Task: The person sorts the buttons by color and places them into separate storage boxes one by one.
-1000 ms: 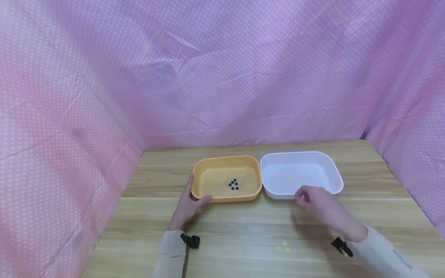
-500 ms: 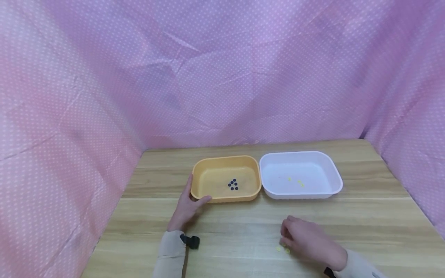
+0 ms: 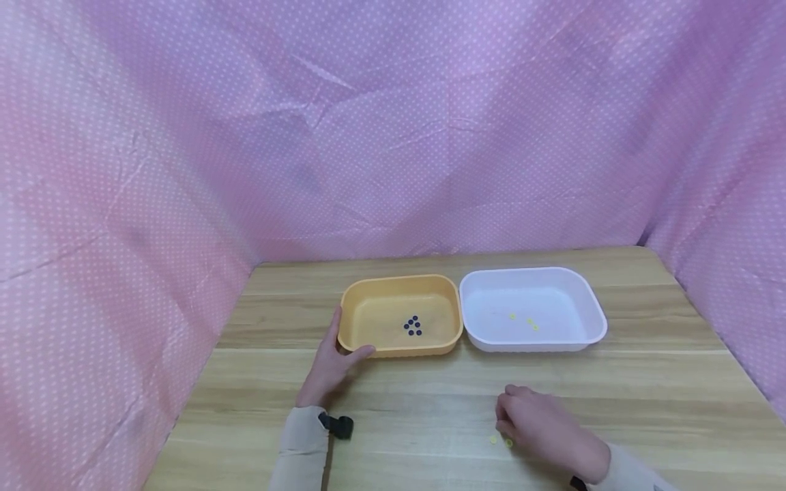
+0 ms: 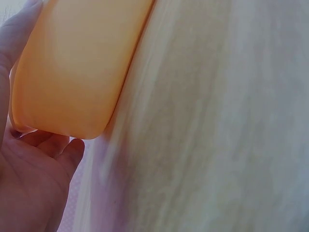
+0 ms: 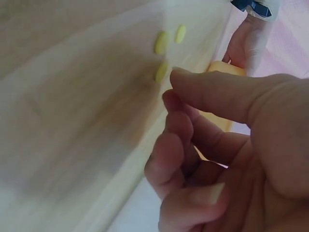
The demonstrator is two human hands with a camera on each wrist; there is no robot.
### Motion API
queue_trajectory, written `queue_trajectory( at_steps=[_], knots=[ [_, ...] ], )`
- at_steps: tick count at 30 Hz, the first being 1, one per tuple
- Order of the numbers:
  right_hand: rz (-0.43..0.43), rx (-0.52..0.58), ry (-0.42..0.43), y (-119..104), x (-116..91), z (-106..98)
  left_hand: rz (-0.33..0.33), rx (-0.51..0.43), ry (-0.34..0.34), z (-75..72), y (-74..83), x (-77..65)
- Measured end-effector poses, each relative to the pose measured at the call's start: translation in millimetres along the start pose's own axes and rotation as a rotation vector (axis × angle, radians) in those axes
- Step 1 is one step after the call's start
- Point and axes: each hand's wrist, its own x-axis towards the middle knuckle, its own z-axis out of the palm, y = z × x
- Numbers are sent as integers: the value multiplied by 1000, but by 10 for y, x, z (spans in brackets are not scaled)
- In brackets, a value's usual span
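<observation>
My left hand (image 3: 327,368) holds the front left corner of a yellow-orange plastic basin (image 3: 388,352), thumb along the front wall and fingers at the left end. In the left wrist view the fingers (image 4: 72,153) bend round the basin's end (image 4: 77,87). Several small dark buttons (image 3: 411,322) lie inside it. My right hand (image 3: 540,426) is low over the table, fingers curled. In the right wrist view thumb and forefinger nearly meet beside a yellow button (image 5: 161,71); nothing shows between them. Two more yellow buttons (image 5: 161,42) lie close by.
A white basin (image 3: 533,346) stands directly right of the yellow-orange one and holds 3 yellow buttons (image 3: 512,316). Both stand on a wood-grain table (image 3: 417,423). Pink dotted cloth (image 3: 393,136) hangs behind and at both sides.
My right hand has come from the white basin's front rim down to the yellow buttons on the table. Another yellow button now shows in the white basin. My left hand has stayed put.
</observation>
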Motion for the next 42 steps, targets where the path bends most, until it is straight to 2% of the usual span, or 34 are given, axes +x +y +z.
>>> queue_trajectory(
  at_steps=[4, 9, 14, 17, 20, 27, 32, 36, 42],
  knots=[
    [-3, -80, 13, -10, -29, -2, 24, 2, 19, 11, -37, 10],
    [-82, -138, 51, 3, -75, 35, -12, 6, 17, 12, -7, -8],
    [-137, -205, 134, -21, -102, 82, -21, 9, -12, 0, 209, -102],
    [-156, -242, 153, -57, -109, 91, -19, 25, -17, -5, 319, -157],
    [-168, -289, 161, -92, -112, 98, -24, 14, -14, 1, 290, -148],
    [-157, -480, 188, -174, -112, 166, 42, -10, 23, 31, -33, -13],
    [-120, -512, 155, -243, -114, 193, 38, 0, 24, 24, -31, -8],
    [-127, -536, 186, -257, -117, 208, 22, -5, 18, 16, -28, -6],
    [-96, -496, 171, -247, -121, 200, 10, -27, 12, 19, -22, 1]
  ],
)
